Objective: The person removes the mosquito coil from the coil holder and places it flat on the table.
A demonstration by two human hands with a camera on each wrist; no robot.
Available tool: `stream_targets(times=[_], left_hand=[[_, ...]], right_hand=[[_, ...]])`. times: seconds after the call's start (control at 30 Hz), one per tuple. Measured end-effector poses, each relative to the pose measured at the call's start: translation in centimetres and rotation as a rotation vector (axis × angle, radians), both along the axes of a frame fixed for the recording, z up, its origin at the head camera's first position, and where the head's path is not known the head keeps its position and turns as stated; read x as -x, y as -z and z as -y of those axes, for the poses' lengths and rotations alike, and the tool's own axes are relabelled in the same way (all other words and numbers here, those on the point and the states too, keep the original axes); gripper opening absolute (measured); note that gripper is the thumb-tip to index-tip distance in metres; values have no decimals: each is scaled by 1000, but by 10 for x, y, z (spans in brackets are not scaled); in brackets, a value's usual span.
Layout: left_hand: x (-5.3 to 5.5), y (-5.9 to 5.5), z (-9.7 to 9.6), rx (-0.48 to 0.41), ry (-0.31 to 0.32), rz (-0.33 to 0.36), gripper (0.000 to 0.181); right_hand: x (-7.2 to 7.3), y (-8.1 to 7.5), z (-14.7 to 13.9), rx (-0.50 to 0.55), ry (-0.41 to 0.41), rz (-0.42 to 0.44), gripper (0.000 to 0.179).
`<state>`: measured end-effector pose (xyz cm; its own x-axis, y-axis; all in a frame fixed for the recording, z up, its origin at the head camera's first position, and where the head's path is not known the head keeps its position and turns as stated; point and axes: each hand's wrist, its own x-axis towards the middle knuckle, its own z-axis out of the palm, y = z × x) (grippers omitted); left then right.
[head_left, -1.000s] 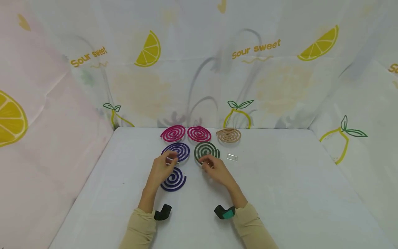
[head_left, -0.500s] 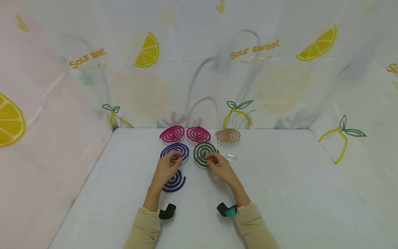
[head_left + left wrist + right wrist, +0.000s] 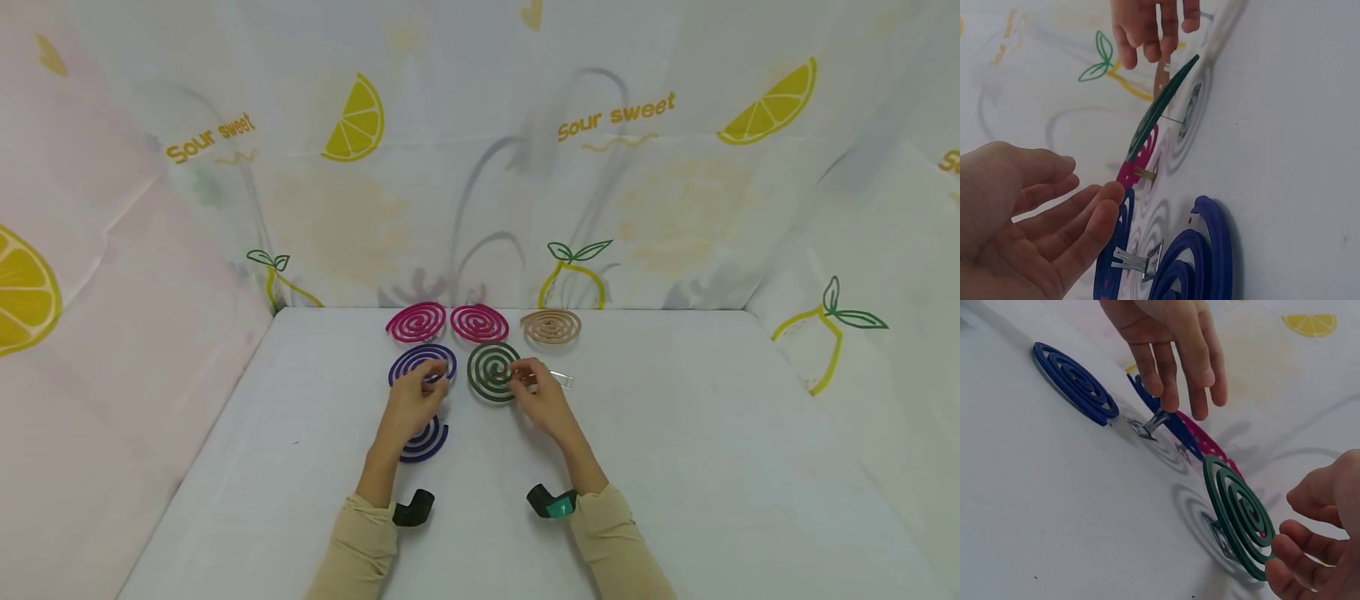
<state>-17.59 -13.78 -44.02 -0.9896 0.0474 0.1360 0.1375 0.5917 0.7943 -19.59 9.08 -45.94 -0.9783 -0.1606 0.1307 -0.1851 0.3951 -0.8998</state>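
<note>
My left hand (image 3: 415, 404) hovers over the near edge of a blue mosquito coil (image 3: 398, 360), fingers loosely bent and holding nothing. That coil sits raised on a small metal stand (image 3: 1138, 262). My right hand (image 3: 543, 400) is at the right edge of a green mosquito coil (image 3: 480, 367), its fingers relaxed; whether they touch the coil I cannot tell. In the right wrist view the green coil stands off the table on its own metal stand (image 3: 1219, 537). A second blue coil (image 3: 433, 452) lies flat nearer me, partly hidden by my left hand and wrist.
Along the back edge are two pink coils (image 3: 416, 322) and a tan coil (image 3: 551, 326). A loose metal stand (image 3: 562, 381) lies to the right of the green coil, partly behind my right hand. A lemon-print cloth (image 3: 660, 208) hangs behind the white table (image 3: 712, 433).
My right hand has moved right, from the front of the green coil to its right edge. The left hand has drifted right over the blue coils. The coils have stayed put.
</note>
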Motion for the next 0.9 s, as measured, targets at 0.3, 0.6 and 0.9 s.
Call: stream_targets(times=[0.3, 0.6, 0.9], left_hand=[[1, 1, -12, 6, 36, -111, 31], [6, 1, -23, 97, 23, 28, 39], [5, -1, -32, 132, 64, 108, 49]], right_hand=[[4, 1, -8, -15, 36, 28, 33], [7, 6, -11, -59, 57, 42, 44], [9, 12, -11, -86, 109, 121, 49]])
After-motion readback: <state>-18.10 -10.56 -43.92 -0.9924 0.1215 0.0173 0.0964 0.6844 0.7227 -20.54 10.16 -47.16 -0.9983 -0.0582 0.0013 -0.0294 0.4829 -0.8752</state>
